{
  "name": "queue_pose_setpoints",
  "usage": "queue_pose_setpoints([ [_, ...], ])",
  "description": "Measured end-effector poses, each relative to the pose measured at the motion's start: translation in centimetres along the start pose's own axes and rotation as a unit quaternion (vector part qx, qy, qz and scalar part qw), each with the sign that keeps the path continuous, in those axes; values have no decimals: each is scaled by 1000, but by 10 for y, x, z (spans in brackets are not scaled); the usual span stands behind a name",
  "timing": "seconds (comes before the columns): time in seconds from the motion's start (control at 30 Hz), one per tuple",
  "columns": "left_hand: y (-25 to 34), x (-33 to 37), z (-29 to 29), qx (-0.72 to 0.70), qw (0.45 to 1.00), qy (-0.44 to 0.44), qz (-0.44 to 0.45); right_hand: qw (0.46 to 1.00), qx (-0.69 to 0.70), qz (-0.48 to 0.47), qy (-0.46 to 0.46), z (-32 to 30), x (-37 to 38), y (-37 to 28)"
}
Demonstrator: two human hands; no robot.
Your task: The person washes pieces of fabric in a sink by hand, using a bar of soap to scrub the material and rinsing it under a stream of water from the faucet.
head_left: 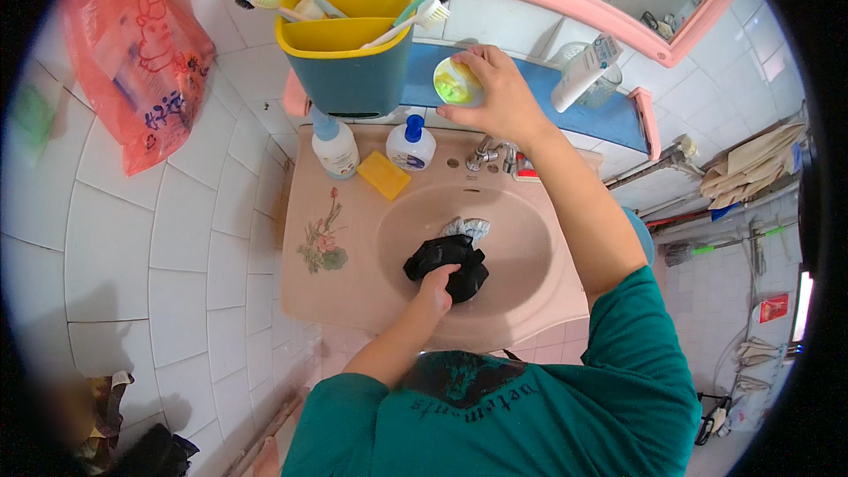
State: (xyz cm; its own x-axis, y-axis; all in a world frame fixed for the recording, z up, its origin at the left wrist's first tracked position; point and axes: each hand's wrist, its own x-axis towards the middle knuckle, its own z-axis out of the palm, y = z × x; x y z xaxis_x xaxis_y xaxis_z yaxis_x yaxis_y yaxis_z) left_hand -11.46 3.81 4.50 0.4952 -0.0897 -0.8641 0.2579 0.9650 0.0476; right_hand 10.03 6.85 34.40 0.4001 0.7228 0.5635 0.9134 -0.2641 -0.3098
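Observation:
My left hand (435,286) reaches into the pink washbasin (521,247), its fingers closed on a bunched black cloth (446,256). Just beyond that cloth lies a crumpled pale grey-and-white one (470,227). Up at the blue shelf (521,75), my right hand (502,95) grips a small round dish (457,83) by its right side, thumb below and fingers above. Yellow-green stuff, perhaps soap, fills part of the dish. Whether the dish touches the shelf I cannot tell.
On the basin's back rim stand a white pump bottle (335,148), a yellow sponge (383,175), a blue-capped white bottle (412,143) and the tap (484,154). A yellow-and-grey toothbrush holder (349,71) hangs above. A white tube (583,75) stands right of my hand; a red bag (132,62) hangs left.

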Motion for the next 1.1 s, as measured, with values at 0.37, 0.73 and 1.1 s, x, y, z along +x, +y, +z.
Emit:
queue_pose_setpoints([
  [0.37, 2, 5, -2, -29, 999, -24, 0, 999, 25, 4, -36, -3, 2, 3],
  [0.73, 0, 4, -4, -36, 998, -43, 3, 990, 131, -53, 16, -2, -11, 2],
  [1.1, 13, -21, 0, -66, 990, -118, 34, 946, 260, 173, 83, 6, -86, -34],
])
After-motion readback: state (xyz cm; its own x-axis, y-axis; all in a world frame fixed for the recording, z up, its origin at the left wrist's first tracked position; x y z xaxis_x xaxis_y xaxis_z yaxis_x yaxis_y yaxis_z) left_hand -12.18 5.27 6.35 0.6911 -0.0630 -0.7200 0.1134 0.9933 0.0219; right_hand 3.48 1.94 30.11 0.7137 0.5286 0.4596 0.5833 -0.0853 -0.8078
